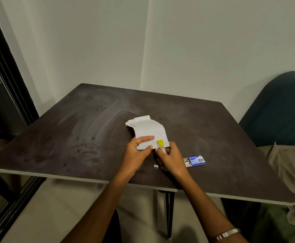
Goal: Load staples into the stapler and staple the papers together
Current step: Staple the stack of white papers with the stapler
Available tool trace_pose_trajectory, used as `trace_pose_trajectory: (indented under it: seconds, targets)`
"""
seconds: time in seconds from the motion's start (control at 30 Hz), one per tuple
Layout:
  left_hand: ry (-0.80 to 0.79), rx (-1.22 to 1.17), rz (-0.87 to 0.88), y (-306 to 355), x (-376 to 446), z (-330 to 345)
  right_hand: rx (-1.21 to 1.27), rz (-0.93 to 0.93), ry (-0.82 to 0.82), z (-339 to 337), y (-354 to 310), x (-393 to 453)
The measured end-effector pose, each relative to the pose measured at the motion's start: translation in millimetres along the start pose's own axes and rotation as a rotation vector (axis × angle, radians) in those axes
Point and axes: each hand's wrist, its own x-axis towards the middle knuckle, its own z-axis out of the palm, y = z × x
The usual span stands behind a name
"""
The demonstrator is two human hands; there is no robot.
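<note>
Your dark brown tabletop fills most of the view, set into a pale corner of wall with a dark blue chair at its right side. Near its middle lie the papers, a small stack of odd-shaped white sheets fanned slightly at the far end, their near edge lifted into your hands. Your left hand grips that near edge at the left, thumb on top and fingers laid across the sheet, pinching the stack. Your right hand is closed around the stapler, whose yellow nose sits over the near right corner of the papers, touching them; you cannot tell from here whether it is pressed down. Just right of your right hand, flat on the tabletop, lies the blue staple box, its drawer slid partly out on the left with staples showing. A small loose strip of staples lies near the heel of your right hand.
</note>
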Motion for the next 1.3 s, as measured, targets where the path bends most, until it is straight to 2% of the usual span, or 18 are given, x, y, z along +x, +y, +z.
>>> trace_pose_trajectory:
  seconds: [0.1, 0.27, 0.5, 0.83, 1.3]
  targets:
    - [0.019, 0.004, 0.014, 0.5, 0.0, -0.2, -0.087, -0.095, 0.13, 2.4, 3.2, -2.6]
    - [0.033, 0.016, 0.004, 0.5, 0.3, -0.3, -0.108, -0.256, 0.182, 4.3, 4.3, -8.9]
    - [0.008, 0.065, -0.035, 0.2, 0.5, -0.7, -0.321, -0.21, 0.235, 3.8, 6.5, -2.5]
    - [-0.004, 0.041, -0.034, 3.0, 0.4, 0.1, -0.4, -0.247, 0.215, 4.1, 6.7, -1.6]
    - [0.011, 0.007, -0.061, -0.6, 2.7, -2.6, -0.276, -0.267, 0.03, -2.8, 6.7, 0.3]
